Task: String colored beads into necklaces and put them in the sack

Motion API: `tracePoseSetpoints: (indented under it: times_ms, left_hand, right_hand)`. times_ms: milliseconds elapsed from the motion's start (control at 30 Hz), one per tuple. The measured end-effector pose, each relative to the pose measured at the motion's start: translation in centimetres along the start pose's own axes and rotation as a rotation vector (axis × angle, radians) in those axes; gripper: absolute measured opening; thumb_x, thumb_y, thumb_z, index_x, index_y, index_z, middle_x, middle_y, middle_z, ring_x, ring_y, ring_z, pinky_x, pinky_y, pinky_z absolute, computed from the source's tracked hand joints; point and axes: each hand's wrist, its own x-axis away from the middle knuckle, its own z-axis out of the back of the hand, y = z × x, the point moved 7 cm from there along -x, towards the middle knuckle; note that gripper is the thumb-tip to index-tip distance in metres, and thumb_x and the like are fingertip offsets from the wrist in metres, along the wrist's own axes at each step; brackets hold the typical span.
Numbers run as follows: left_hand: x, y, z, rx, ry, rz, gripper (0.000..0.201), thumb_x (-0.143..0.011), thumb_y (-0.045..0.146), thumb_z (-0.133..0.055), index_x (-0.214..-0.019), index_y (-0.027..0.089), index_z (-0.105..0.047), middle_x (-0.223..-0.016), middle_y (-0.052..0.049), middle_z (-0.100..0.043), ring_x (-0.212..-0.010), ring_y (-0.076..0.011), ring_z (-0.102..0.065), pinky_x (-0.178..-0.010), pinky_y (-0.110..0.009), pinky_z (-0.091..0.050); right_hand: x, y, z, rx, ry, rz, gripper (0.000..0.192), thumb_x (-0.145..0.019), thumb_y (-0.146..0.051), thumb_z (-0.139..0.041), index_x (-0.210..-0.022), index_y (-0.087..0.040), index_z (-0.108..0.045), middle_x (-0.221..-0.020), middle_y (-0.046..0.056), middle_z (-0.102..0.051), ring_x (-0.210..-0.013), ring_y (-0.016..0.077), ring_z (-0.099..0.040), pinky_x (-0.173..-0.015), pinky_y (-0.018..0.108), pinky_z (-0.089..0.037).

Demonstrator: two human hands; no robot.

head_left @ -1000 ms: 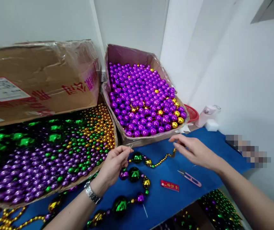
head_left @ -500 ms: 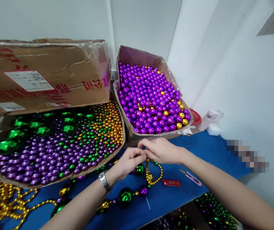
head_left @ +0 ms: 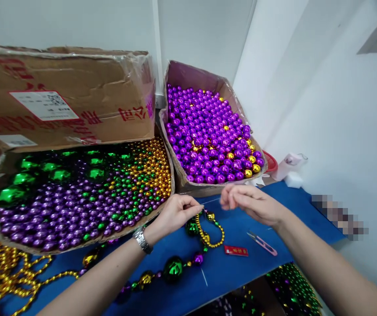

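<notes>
My left hand (head_left: 178, 213), with a metal watch at the wrist, pinches thumb and forefinger together at the end of a beaded strand. What sits between the fingertips is too fine to see clearly, but looks like thread. Just below hangs a loop of small gold beads (head_left: 221, 237), joined to a bead necklace (head_left: 173, 269) of large green, gold and purple balls on the blue table. My right hand (head_left: 251, 202) is apart from it to the right, fingers curled and slightly blurred; anything in them is hidden. A pale line shows between the hands; I cannot tell whether it is thread.
Behind are a carton of purple balls (head_left: 204, 131) and a box of mixed beads (head_left: 66, 210). Gold bead strings (head_left: 7, 272) lie at left. Thread snips (head_left: 262, 242) and a red packet (head_left: 236, 250) lie on the blue table (head_left: 241, 272).
My right hand has moved away to the right from my left fingertips, where both hands met before. My left hand stays pinched at the strand, slightly higher. The view has shifted a little.
</notes>
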Motion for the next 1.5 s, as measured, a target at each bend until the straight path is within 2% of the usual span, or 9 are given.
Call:
tracePoseSetpoints:
  times_ms: [100,200,267,400,833,933,1000,1200,1500]
  left_hand:
    - [-0.2,1.4,-0.6,-0.057,-0.038,-0.078,0.026,-0.081,0.035,-0.056,-0.070,0.015,-0.070,-0.063,-0.003,-0.062,-0.054,-0.0123,-0.048,-0.051,-0.023,-0.035]
    - [-0.4,3.5,-1.1,-0.092,-0.058,-0.165,0.028,-0.083,0.033,-0.053,-0.067,0.015,-0.067,-0.061,-0.001,-0.059,-0.054,-0.0116,-0.047,-0.051,-0.022,-0.034]
    - [-0.6,5.0,-1.2,-0.107,-0.062,-0.216,0.028,-0.084,0.032,-0.052,-0.068,0.015,-0.067,-0.060,-0.001,-0.057,-0.054,-0.0113,-0.047,-0.051,-0.022,-0.034]
    - [-1.4,7.7,-0.8,-0.118,-0.085,-0.282,0.028,-0.085,0.029,-0.051,-0.068,0.014,-0.067,-0.059,0.000,-0.057,-0.054,-0.0102,-0.046,-0.051,-0.022,-0.034]
    - [-1.9,15.7,2.3,-0.071,-0.089,-0.327,0.023,-0.080,0.025,-0.059,-0.062,0.011,-0.066,-0.051,0.002,-0.056,-0.047,-0.0067,-0.045,-0.043,-0.019,-0.032]
    - [-1.4,16.1,2.7,-0.057,-0.063,-0.323,0.024,-0.080,0.023,-0.059,-0.060,0.011,-0.065,-0.052,0.002,-0.055,-0.048,-0.0068,-0.046,-0.044,-0.019,-0.033]
    - [-1.0,16.2,3.0,-0.034,-0.043,-0.308,0.025,-0.080,0.023,-0.059,-0.059,0.010,-0.063,-0.051,0.002,-0.053,-0.049,-0.0065,-0.045,-0.044,-0.019,-0.034]
    - [-0.4,14.6,2.6,-0.013,-0.159,-0.231,0.019,-0.080,0.023,-0.059,-0.070,0.009,-0.067,-0.058,-0.001,-0.059,-0.051,-0.0072,-0.048,-0.047,-0.018,-0.039]
    - [-0.5,10.9,0.6,-0.038,-0.363,-0.188,0.022,-0.081,0.029,-0.059,-0.081,0.010,-0.069,-0.067,-0.003,-0.066,-0.056,-0.0089,-0.053,-0.053,-0.020,-0.044]
  right_hand:
    - [-0.1,-1.4,-0.3,-0.566,0.260,0.109,0.026,-0.093,-0.041,-0.043,-0.079,-0.021,-0.050,-0.119,0.006,-0.054,-0.116,0.0190,-0.048,-0.093,0.040,-0.041]
    - [-1.6,-2.5,-0.9,-0.810,0.380,0.138,0.021,-0.092,-0.040,-0.047,-0.081,-0.023,-0.051,-0.080,-0.001,-0.057,-0.077,0.0113,-0.057,-0.077,0.031,-0.048]
    - [-2.8,-3.4,-0.2,-0.806,0.467,0.129,0.020,-0.093,-0.038,-0.047,-0.080,-0.022,-0.051,-0.061,-0.007,-0.041,-0.051,0.0059,-0.043,-0.055,0.021,-0.043]
    - [-4.9,-6.3,2.9,-0.635,0.581,0.170,0.022,-0.089,-0.035,-0.051,-0.072,-0.021,-0.048,-0.053,-0.009,-0.024,-0.040,0.0044,-0.021,-0.037,0.018,-0.021]
    - [-6.9,-18.1,9.3,-0.298,0.753,0.320,0.031,-0.086,-0.019,-0.032,-0.058,-0.017,-0.046,-0.042,-0.011,-0.022,-0.036,-0.0015,-0.019,-0.043,0.023,-0.010]
    - [-6.8,-20.7,10.0,-0.216,0.748,0.396,0.055,-0.076,-0.028,0.006,-0.059,-0.015,-0.044,-0.046,-0.009,-0.019,-0.039,-0.0039,-0.022,-0.048,0.029,-0.011]
    - [-6.9,-21.6,10.1,-0.202,0.759,0.398,0.059,-0.066,-0.024,0.017,-0.058,-0.015,-0.041,-0.049,-0.008,-0.017,-0.039,-0.0050,-0.021,-0.048,0.030,-0.009]
    - [-7.7,-21.7,7.8,-0.194,0.684,0.498,0.030,-0.086,-0.014,-0.042,-0.056,-0.016,-0.044,-0.042,-0.012,-0.021,-0.036,-0.0001,-0.015,-0.037,0.019,-0.010]
    - [-11.5,-18.5,2.2,-0.159,0.379,0.505,0.033,-0.095,-0.022,-0.040,-0.063,-0.016,-0.049,-0.056,-0.009,-0.041,-0.051,0.0008,-0.038,-0.050,0.014,-0.034]
